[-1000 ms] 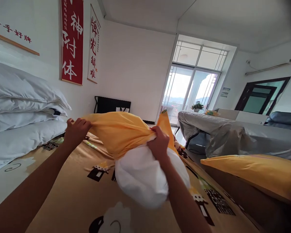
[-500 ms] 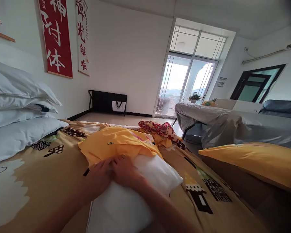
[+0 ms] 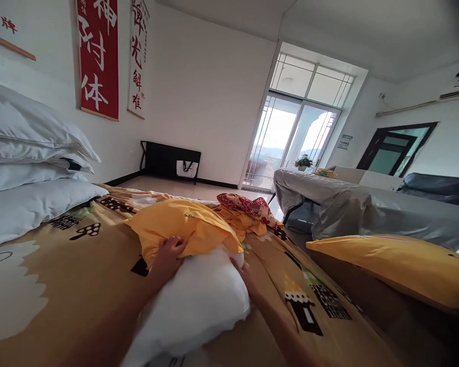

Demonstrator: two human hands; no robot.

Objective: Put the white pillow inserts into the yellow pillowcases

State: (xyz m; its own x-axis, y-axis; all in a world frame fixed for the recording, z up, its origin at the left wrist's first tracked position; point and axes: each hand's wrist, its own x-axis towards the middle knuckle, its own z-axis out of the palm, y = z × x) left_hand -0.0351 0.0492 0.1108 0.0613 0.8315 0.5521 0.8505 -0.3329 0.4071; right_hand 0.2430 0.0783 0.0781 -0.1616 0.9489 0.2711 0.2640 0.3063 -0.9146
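Note:
A white pillow [image 3: 199, 300] lies on the bed, its far end inside a yellow pillowcase [image 3: 183, 227]. My left hand [image 3: 168, 255] grips the near left edge of the pillowcase, fingers curled on the cloth. My right hand [image 3: 241, 269] is at the right edge of the case opening, mostly hidden behind the pillow, so its fingers barely show. Both forearms reach in from the bottom of the view.
The bed has a tan patterned cover [image 3: 61, 285]. White pillows [image 3: 30, 168] are stacked at the left. A red checked cloth [image 3: 248, 205] lies beyond the pillowcase. A yellow-cased pillow [image 3: 398, 265] rests at the right. A covered table [image 3: 329, 196] stands further right.
The pillow, held up a second ago with the case stretched between both hands, now lies on the bed. My hands have parted from the pillow's middle to either edge of the case opening.

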